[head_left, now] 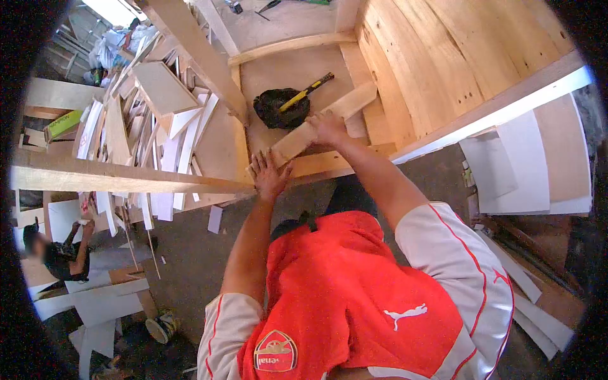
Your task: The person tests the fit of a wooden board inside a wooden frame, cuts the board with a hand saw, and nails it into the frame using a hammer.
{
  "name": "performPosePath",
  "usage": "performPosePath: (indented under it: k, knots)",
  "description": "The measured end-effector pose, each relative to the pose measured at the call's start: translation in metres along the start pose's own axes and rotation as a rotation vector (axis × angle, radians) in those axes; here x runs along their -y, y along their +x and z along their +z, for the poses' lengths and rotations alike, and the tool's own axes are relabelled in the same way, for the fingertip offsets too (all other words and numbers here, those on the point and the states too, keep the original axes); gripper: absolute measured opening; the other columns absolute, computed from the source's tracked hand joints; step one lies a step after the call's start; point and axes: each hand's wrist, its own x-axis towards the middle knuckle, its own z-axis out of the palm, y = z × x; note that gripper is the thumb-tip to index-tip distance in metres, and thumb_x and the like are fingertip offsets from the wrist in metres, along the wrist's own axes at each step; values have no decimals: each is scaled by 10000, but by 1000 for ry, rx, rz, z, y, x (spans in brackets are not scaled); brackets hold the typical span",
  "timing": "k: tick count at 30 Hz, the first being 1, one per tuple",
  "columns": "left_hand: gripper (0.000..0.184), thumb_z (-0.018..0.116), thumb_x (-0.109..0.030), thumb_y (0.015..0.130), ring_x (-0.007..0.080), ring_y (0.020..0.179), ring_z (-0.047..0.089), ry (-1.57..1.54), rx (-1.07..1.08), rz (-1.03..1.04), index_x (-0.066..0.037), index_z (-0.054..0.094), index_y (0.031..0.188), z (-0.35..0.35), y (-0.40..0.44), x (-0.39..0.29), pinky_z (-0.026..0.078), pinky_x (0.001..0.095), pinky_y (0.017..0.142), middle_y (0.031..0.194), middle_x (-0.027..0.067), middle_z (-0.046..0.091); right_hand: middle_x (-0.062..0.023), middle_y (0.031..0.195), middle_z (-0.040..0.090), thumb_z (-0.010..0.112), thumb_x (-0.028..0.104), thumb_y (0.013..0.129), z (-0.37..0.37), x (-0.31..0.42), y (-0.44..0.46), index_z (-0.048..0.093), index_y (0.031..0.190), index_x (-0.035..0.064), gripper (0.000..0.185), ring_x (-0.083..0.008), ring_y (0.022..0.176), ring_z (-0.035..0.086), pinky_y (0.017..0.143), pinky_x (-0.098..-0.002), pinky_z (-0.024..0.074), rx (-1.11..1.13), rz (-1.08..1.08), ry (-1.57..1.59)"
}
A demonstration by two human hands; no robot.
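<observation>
A pale wooden board lies slantwise across the front part of a wooden frame, inside its opening. My right hand grips the board around its middle, fingers over the upper face. At the board's near left end, my left hand holds it with the fingers laid over the edge. Just beyond the board sits a black plastic bag, its contents hidden. A tool with a yellow and black handle rests on the bag; its head cannot be made out.
Plank panelling rises on the right. A long wooden rail runs left of my hands, with a heap of offcuts behind it. White sheets lean at the right. Another person works at lower left.
</observation>
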Motion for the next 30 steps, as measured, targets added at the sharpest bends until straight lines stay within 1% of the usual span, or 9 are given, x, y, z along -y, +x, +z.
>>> performPosePath:
  k: [2,8,11,13,15,23,26,29,30]
  knots:
    - [865,583,-658,924,443,1497,279,-7,74,-68,-96,388,1553,-10,-3,-6,212,629,1207,1574,228,382,-62,1565,457,768,712,719,1,-1,3,464,1519,342,933,-407,1447,397,1095,-594,418,15,-8,-47]
    - [782,491,-621,995,452,1473,322,-19,41,-37,-100,373,1567,19,-1,13,228,634,1194,1540,236,437,-55,1633,377,776,710,710,-5,5,-3,443,1533,343,961,-393,1486,344,1123,-623,363,36,20,8]
    - [770,482,-620,1001,462,1464,330,86,-4,72,-137,354,1586,82,2,45,214,636,1194,1530,237,449,-48,1658,336,804,672,708,-18,12,-19,432,1539,339,969,-364,1511,308,1124,-647,343,49,80,77]
    - [749,489,-612,1001,468,1466,320,-28,112,-56,-186,339,1598,32,7,20,199,640,1195,1542,238,432,-44,1668,316,823,643,706,-39,20,-32,426,1542,335,974,-343,1528,284,1121,-661,333,54,105,92]
    - [739,490,-613,999,470,1477,294,-88,191,-120,-229,322,1608,8,9,7,181,652,1193,1565,238,398,-38,1676,301,828,630,709,4,6,-12,419,1546,339,976,-329,1533,277,1118,-653,338,-27,85,91]
    - [722,470,-624,1000,496,1535,119,-58,248,-79,-369,235,1634,17,7,19,122,713,1172,1671,233,189,-53,1703,231,869,571,697,11,14,-12,374,1572,362,1026,-312,1558,216,1083,-636,386,-14,210,172]
    - [695,464,-646,997,515,1535,95,-63,365,-123,-449,224,1619,-14,15,5,122,708,1178,1670,246,181,-84,1704,213,880,558,689,19,18,-14,362,1577,357,1048,-307,1563,196,1066,-643,403,-65,249,239]
    - [701,479,-687,974,527,1534,74,-57,295,-91,-498,229,1601,44,12,34,130,706,1180,1673,256,154,-101,1703,191,882,555,687,20,25,-12,357,1577,350,1053,-300,1566,181,1059,-651,408,-59,355,279]
    - [698,485,-683,973,531,1532,70,-69,316,-100,-503,232,1598,29,14,25,133,708,1178,1672,261,147,-102,1703,184,883,549,686,17,25,-15,359,1575,347,1052,-298,1566,177,1060,-653,408,-60,369,307]
